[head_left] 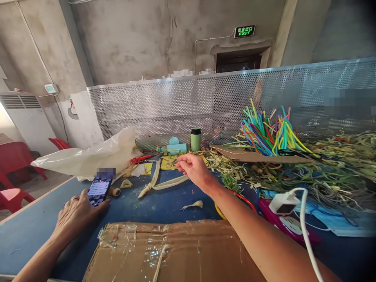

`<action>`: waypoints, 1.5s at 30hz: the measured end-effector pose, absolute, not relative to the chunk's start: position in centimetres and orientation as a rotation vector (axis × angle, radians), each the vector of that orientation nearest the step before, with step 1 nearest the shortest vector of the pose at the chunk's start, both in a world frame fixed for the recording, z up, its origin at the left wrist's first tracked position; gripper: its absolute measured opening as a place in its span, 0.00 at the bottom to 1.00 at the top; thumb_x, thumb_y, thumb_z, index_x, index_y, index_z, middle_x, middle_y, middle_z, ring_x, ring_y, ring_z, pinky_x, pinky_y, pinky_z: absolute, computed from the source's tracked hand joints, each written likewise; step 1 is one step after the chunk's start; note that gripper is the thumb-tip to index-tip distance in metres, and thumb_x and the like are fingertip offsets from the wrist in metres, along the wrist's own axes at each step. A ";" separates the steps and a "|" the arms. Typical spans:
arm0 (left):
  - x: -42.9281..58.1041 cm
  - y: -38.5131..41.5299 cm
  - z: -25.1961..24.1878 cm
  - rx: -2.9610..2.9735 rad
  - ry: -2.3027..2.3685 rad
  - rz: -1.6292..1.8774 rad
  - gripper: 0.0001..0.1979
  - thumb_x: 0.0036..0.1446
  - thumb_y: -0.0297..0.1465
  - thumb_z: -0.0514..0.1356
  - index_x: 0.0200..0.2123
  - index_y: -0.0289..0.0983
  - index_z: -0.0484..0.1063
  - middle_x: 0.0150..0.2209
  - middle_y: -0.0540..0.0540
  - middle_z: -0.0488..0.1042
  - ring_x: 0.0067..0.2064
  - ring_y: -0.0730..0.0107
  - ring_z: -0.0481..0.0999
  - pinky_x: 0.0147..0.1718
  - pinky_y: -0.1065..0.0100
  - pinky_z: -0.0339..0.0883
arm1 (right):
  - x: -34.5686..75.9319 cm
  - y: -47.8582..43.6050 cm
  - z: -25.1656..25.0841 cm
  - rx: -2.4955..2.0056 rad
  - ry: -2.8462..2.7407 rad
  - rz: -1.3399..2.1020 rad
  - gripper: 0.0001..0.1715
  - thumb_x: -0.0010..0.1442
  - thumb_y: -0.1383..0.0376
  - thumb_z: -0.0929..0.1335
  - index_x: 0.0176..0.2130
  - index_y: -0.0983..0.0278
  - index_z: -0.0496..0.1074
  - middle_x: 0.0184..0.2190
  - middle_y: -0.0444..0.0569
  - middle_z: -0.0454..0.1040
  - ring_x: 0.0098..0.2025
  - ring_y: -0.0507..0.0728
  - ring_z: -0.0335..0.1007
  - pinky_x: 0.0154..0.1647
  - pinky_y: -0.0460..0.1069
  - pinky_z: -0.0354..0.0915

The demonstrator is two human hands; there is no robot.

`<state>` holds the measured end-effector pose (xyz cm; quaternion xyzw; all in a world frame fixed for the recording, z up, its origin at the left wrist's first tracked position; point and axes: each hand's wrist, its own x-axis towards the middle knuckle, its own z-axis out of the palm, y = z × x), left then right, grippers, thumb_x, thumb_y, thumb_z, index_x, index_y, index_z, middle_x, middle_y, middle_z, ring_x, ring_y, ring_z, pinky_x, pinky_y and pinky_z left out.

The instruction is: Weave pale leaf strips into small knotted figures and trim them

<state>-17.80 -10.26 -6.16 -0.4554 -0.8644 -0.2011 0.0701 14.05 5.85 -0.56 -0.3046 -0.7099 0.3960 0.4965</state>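
Observation:
My left hand (76,213) is wrapped round the lower part of a phone (99,191) with a lit screen, at the left of the blue table (132,209). Near the middle, my right hand (194,169) hangs over the table with its fingers drawn together; whether something small is between them is hidden. Just below and left of it lies a knotted pale fibre strip (155,183). A small pale curl (193,205) rests nearer to me. Cardboard (176,252) with clear tape lies in front, a thin strip on it.
Behind stand a green jar (195,140), colourful pipe cleaners (266,131) and a perforated metal screen (155,111). Dried fibres (323,172) cover the right side, near a magenta power strip (282,221) with a white cable. A plastic bag (94,156) lies at the back left.

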 end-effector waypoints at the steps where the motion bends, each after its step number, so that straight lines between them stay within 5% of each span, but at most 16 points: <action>1: -17.6 -10.4 -6.1 -1.342 -2.633 -0.510 0.44 0.55 0.59 0.45 0.57 0.25 0.61 0.46 0.23 0.73 0.50 0.31 0.72 0.44 0.49 0.64 | 14.1 6.0 -0.7 -0.741 -1.753 0.900 0.08 0.57 0.72 0.66 0.37 0.65 0.75 0.31 0.51 0.80 0.30 0.55 0.75 0.31 0.50 0.68; 4: -16.7 -11.0 -5.1 -1.298 -2.637 -0.291 0.45 0.57 0.58 0.41 0.61 0.24 0.56 0.51 0.22 0.70 0.53 0.35 0.71 0.46 0.52 0.65 | 14.1 6.2 -1.1 -0.767 -1.892 0.650 0.11 0.58 0.73 0.65 0.36 0.64 0.76 0.30 0.50 0.80 0.31 0.55 0.74 0.34 0.50 0.66; 7: -15.0 -10.7 -3.6 -1.358 -2.367 -0.256 0.35 0.62 0.51 0.42 0.60 0.32 0.61 0.56 0.28 0.68 0.55 0.38 0.69 0.48 0.51 0.65 | 14.1 6.2 -1.8 -0.835 -2.141 0.420 0.13 0.60 0.72 0.63 0.35 0.64 0.78 0.30 0.50 0.80 0.33 0.56 0.75 0.35 0.48 0.64; 12: -9.8 -6.8 -0.9 -2.053 -2.078 -0.384 0.25 0.61 0.45 0.52 0.56 0.37 0.69 0.54 0.36 0.73 0.53 0.53 0.73 0.52 0.59 0.66 | 14.0 6.5 -4.0 -0.945 -2.507 0.231 0.14 0.62 0.70 0.65 0.46 0.69 0.77 0.46 0.59 0.77 0.49 0.61 0.73 0.46 0.50 0.63; 17: -4.3 -2.1 -0.4 -2.171 -2.121 0.161 0.15 0.56 0.30 0.59 0.47 0.35 0.75 0.46 0.31 0.78 0.50 0.47 0.77 0.46 0.53 0.70 | 13.9 7.1 -5.1 -0.969 -2.619 0.131 0.15 0.63 0.73 0.64 0.47 0.69 0.75 0.47 0.60 0.76 0.51 0.60 0.72 0.48 0.49 0.61; 21: -3.4 -0.5 -1.1 -2.193 -2.062 0.298 0.16 0.55 0.18 0.54 0.43 0.33 0.77 0.46 0.29 0.78 0.50 0.47 0.78 0.45 0.55 0.71 | 13.9 6.9 -5.1 -0.980 -2.649 0.112 0.12 0.62 0.73 0.65 0.43 0.67 0.76 0.43 0.56 0.77 0.48 0.58 0.72 0.45 0.47 0.61; 33: 0.5 0.2 2.1 -2.018 -1.981 -0.049 0.18 0.58 0.21 0.48 0.46 0.30 0.75 0.45 0.27 0.75 0.47 0.49 0.79 0.42 0.56 0.72 | 16.3 5.9 -0.6 -1.227 -2.312 -0.410 0.12 0.64 0.68 0.64 0.36 0.66 0.77 0.40 0.56 0.73 0.46 0.60 0.69 0.43 0.49 0.61; 41: 3.3 1.1 -1.1 -1.997 -1.986 -0.403 0.17 0.61 0.21 0.47 0.46 0.34 0.72 0.43 0.33 0.73 0.42 0.54 0.80 0.36 0.61 0.72 | 16.6 6.9 -0.9 -1.263 -2.402 -0.209 0.14 0.60 0.74 0.62 0.38 0.63 0.76 0.38 0.52 0.78 0.41 0.58 0.73 0.35 0.48 0.56; 45: 1.9 2.1 -2.0 -1.983 -2.009 -0.629 0.16 0.60 0.22 0.48 0.48 0.32 0.70 0.45 0.33 0.73 0.43 0.56 0.78 0.39 0.62 0.70 | 16.2 7.1 -1.1 -1.158 -2.416 -0.180 0.08 0.60 0.70 0.65 0.34 0.64 0.74 0.37 0.51 0.77 0.40 0.56 0.72 0.35 0.48 0.55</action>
